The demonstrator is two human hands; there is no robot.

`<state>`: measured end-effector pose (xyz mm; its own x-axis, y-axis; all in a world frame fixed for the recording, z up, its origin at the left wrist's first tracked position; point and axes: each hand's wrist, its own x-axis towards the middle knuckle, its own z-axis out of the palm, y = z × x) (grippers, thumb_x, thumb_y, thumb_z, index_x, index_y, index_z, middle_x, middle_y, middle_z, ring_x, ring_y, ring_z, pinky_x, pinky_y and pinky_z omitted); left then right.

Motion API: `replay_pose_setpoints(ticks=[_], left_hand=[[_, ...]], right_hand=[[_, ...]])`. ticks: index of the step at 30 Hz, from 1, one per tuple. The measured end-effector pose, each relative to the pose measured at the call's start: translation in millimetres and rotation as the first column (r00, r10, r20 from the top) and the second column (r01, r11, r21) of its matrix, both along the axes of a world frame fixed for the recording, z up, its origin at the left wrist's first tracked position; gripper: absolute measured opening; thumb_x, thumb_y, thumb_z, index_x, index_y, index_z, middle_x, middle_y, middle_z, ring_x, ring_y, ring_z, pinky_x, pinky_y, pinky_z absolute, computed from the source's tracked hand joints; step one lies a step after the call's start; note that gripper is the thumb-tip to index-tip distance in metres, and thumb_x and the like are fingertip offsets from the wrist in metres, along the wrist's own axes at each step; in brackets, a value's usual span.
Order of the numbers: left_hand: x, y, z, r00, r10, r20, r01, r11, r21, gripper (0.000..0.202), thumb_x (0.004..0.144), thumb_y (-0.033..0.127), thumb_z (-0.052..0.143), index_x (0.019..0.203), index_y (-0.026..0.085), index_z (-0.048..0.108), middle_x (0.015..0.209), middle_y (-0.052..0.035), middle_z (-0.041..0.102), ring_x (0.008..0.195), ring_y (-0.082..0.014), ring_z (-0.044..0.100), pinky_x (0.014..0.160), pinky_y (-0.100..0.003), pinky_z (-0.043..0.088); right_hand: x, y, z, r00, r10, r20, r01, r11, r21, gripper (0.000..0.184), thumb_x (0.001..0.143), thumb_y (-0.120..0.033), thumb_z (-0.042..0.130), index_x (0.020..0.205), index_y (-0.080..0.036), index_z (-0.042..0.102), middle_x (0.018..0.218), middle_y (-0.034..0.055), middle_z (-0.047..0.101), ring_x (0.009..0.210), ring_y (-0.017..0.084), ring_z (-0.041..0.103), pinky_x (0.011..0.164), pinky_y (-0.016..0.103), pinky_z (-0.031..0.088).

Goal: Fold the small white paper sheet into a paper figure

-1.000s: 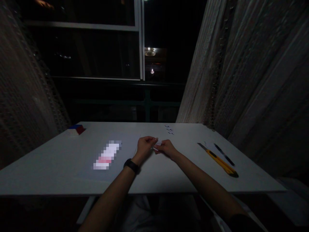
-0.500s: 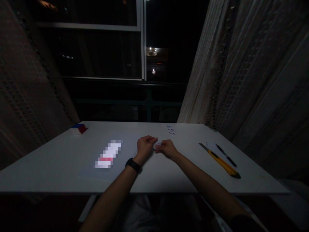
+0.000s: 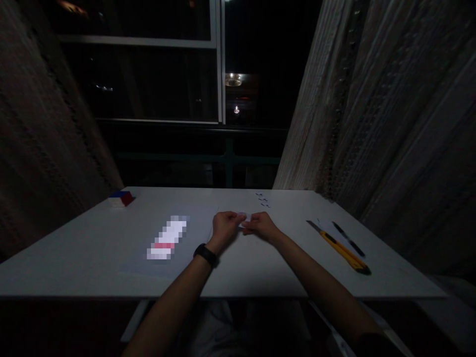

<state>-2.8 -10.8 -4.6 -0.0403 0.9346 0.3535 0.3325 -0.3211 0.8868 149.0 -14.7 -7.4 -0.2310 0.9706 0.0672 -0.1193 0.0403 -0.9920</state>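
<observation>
Between my two hands, above the middle of the white table (image 3: 260, 267), is a small piece of white paper (image 3: 245, 221). My left hand (image 3: 226, 225) pinches its left side with thumb and fingers; a dark band circles that wrist. Closed on the right side of the paper is my right hand (image 3: 262, 226). The fingers cover much of the piece, so its folds cannot be made out. Just beyond the hands lie several small paper bits with dark marks (image 3: 263, 200).
A yellow utility knife (image 3: 344, 253), blade out, lies at the right beside a black pen (image 3: 347, 238) on white paper. On the left, a blurred bright screen (image 3: 167, 238) rests on a pale sheet (image 3: 137, 267). A coloured cube (image 3: 121, 199) stands at the far left.
My hands have shifted slightly, and the paper between them has turned a little. My left thumb now lies over its left part. The things on the table have stayed put.
</observation>
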Motion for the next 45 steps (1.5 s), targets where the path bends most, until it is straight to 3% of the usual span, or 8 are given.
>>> replay_pose_setpoints(ticks=[4, 10, 13, 19, 29, 34, 39, 45], left_hand=[[-0.5, -1.0, 1.2, 1.0, -0.008, -0.02, 0.008, 1.0, -0.001, 0.036, 0.058, 0.049, 0.066, 0.06, 0.013, 0.069, 0.049, -0.0015, 0.058, 0.049, -0.0124, 0.049, 0.046, -0.023, 0.031], [1.8, -4.5, 4.8, 1.0, -0.027, 0.014, 0.028, 0.999, -0.039, 0.036, 0.056, 0.049, 0.068, 0.06, 0.014, 0.069, 0.053, -0.0035, 0.061, 0.052, -0.0141, 0.051, 0.049, -0.024, 0.034], [2.6, -3.6, 4.5, 0.999, -0.012, 0.049, 0.013, 0.999, -0.033, 0.037, 0.056, 0.05, 0.067, 0.063, 0.014, 0.07, 0.055, -0.0039, 0.062, 0.054, -0.0145, 0.052, 0.05, -0.024, 0.035], [1.6, -0.9, 4.6, 0.993, -0.018, 0.115, 0.018, 1.0, 0.002, 0.036, 0.06, 0.049, 0.065, 0.064, 0.013, 0.069, 0.056, -0.0025, 0.061, 0.055, -0.013, 0.052, 0.051, -0.023, 0.036], [4.4, -4.5, 9.6, 0.987, -0.037, 0.157, 0.041, 0.999, -0.023, 0.036, 0.057, 0.048, 0.069, 0.056, 0.012, 0.066, 0.05, -0.0004, 0.056, 0.051, -0.0114, 0.05, 0.048, -0.022, 0.035], [5.2, -4.1, 13.7, 0.919, -0.164, 0.358, 0.179, 0.984, -0.007, 0.041, 0.056, 0.04, 0.073, 0.085, 0.012, 0.068, 0.079, -0.0093, 0.068, 0.071, -0.0174, 0.061, 0.062, -0.026, 0.046], [1.8, 1.8, 11.3, 0.941, -0.103, 0.323, 0.093, 0.995, 0.046, 0.049, 0.057, 0.036, 0.073, 0.102, 0.018, 0.064, 0.105, -0.0113, 0.064, 0.078, -0.0172, 0.061, 0.069, -0.029, 0.048], [1.1, 5.2, 4.0, 0.978, -0.069, 0.198, 0.073, 0.997, -0.012, 0.026, 0.056, 0.033, 0.073, 0.073, 0.013, 0.07, 0.072, -0.0088, 0.068, 0.068, -0.0181, 0.061, 0.065, -0.029, 0.045]], right_hand=[[1.2, 1.5, -1.1, 1.0, 0.001, -0.023, 0.0, 0.999, 0.035, 0.039, 0.044, -0.036, 0.081, 0.045, -0.013, 0.05, 0.041, -0.003, 0.054, 0.043, 0.012, 0.057, 0.053, 0.031, 0.055], [3.4, 5.2, -3.8, 0.994, -0.081, 0.074, 0.074, 0.992, 0.099, 0.04, 0.041, -0.038, 0.08, 0.043, -0.013, 0.05, 0.038, -0.0042, 0.051, 0.038, 0.01, 0.052, 0.044, 0.028, 0.051], [3.8, 3.1, -0.5, 0.996, -0.078, 0.034, 0.075, 0.993, 0.094, 0.043, 0.043, -0.04, 0.08, 0.043, -0.015, 0.045, 0.036, -0.006, 0.047, 0.038, 0.011, 0.053, 0.046, 0.029, 0.052], [2.9, -2.9, 5.4, 0.998, 0.05, -0.037, -0.049, 0.999, 0.023, 0.038, 0.047, -0.037, 0.08, 0.058, -0.013, 0.053, 0.056, 0.0031, 0.064, 0.051, 0.015, 0.062, 0.054, 0.028, 0.052], [-3.5, -2.8, 4.7, 0.998, -0.063, 0.005, 0.063, 0.998, 0.025, 0.042, 0.044, -0.041, 0.079, 0.048, -0.015, 0.047, 0.042, 0.0023, 0.06, 0.035, 0.014, 0.056, 0.036, 0.023, 0.045], [1.7, 1.2, 7.7, 0.994, -0.111, 0.012, 0.109, 0.991, 0.081, 0.036, 0.05, -0.042, 0.076, 0.053, -0.014, 0.055, 0.049, 0.0033, 0.062, 0.04, 0.012, 0.056, 0.041, 0.023, 0.047], [10.1, 6.3, 6.0, 0.954, -0.223, 0.201, 0.173, 0.955, 0.239, 0.03, 0.061, -0.043, 0.068, 0.057, -0.014, 0.061, 0.048, 0.0005, 0.058, 0.04, 0.01, 0.051, 0.041, 0.022, 0.042], [18.8, 5.5, 6.1, 0.89, -0.197, 0.411, 0.043, 0.934, 0.354, 0.025, 0.065, -0.037, 0.065, 0.058, -0.013, 0.065, 0.047, -0.0008, 0.056, 0.045, 0.009, 0.048, 0.046, 0.022, 0.035]])
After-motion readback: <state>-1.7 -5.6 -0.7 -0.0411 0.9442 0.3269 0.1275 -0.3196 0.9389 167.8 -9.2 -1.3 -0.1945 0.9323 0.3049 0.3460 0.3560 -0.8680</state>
